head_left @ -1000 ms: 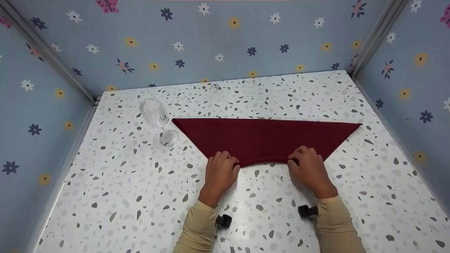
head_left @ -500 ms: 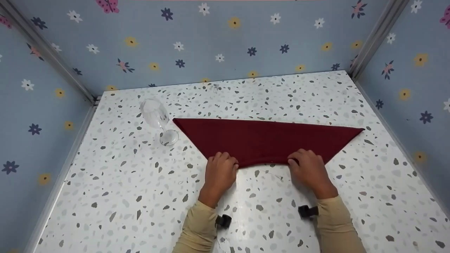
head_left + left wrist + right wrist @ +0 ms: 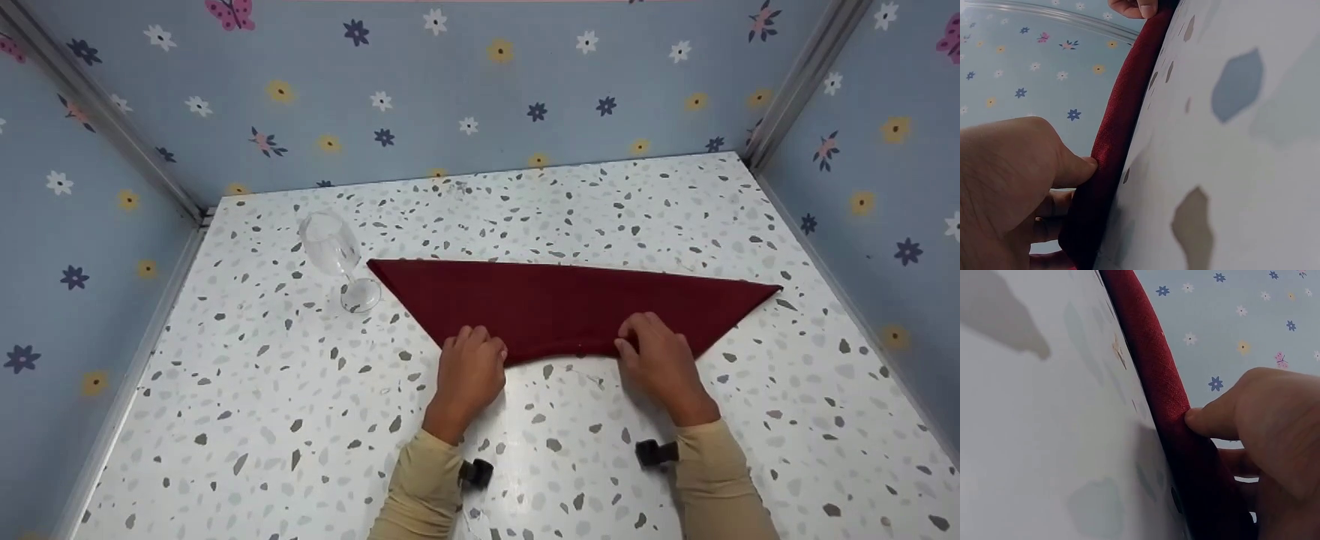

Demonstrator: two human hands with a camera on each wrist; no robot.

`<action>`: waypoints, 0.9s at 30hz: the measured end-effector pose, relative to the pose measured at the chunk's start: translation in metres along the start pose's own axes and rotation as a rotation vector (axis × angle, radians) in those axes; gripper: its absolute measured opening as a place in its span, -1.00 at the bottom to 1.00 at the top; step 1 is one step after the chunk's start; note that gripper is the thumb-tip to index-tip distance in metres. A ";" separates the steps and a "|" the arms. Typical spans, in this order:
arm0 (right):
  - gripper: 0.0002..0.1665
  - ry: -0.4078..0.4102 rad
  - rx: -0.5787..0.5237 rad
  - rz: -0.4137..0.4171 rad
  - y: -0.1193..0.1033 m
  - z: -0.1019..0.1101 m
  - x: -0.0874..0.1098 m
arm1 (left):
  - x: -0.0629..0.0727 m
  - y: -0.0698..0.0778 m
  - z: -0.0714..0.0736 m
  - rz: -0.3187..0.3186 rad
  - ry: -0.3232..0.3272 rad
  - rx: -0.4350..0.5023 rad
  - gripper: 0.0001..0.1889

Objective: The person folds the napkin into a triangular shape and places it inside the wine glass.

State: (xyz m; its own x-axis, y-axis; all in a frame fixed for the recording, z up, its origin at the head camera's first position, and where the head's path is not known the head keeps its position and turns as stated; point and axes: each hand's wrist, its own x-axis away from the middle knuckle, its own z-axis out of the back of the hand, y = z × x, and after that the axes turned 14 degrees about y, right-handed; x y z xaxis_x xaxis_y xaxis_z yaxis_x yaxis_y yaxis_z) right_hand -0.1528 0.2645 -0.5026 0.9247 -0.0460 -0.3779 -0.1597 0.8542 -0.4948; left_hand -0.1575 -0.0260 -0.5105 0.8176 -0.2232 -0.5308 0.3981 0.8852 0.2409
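A dark red cloth napkin (image 3: 555, 307) lies flat on the table in the head view, its long straight edge at the back and a narrow rolled edge (image 3: 1114, 118) toward me. My left hand (image 3: 471, 367) holds the left end of that roll, thumb on its near face and fingers curled over it. Toward the other end, my right hand (image 3: 661, 367) has its thumb against the roll (image 3: 1154, 360), with the index finger bent above the cloth and parted from the thumb. The right wrist view shows the other fingers behind the roll, partly hidden.
A clear stemmed glass (image 3: 330, 244) lies on its side just left of the napkin's far left corner. The speckled white table (image 3: 255, 360) is bounded by flower-patterned panels (image 3: 465, 82) at the back and both sides.
The napkin's far edge has come toward me, most at the right corner, which also shifted slightly right. My right index finger has lifted away from the thumb; the left hand stays nearly in place.
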 end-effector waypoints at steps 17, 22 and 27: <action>-0.71 -0.060 0.053 0.049 0.002 0.005 0.001 | 0.000 -0.003 0.000 -0.014 0.098 0.025 -0.90; -0.69 -0.072 0.041 0.044 0.001 0.005 0.001 | 0.000 -0.002 0.004 0.011 0.017 0.052 -0.88; -0.77 -0.038 0.023 0.055 0.001 0.004 0.000 | 0.001 -0.003 0.003 0.020 -0.003 0.050 -0.88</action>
State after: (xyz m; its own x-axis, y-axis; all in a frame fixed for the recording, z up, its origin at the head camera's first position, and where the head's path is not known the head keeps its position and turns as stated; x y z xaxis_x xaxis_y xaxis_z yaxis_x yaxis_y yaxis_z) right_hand -0.1517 0.2673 -0.5004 0.9275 0.0205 -0.3733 -0.2027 0.8666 -0.4560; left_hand -0.1564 -0.0302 -0.5090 0.8265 -0.2072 -0.5234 0.4020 0.8681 0.2912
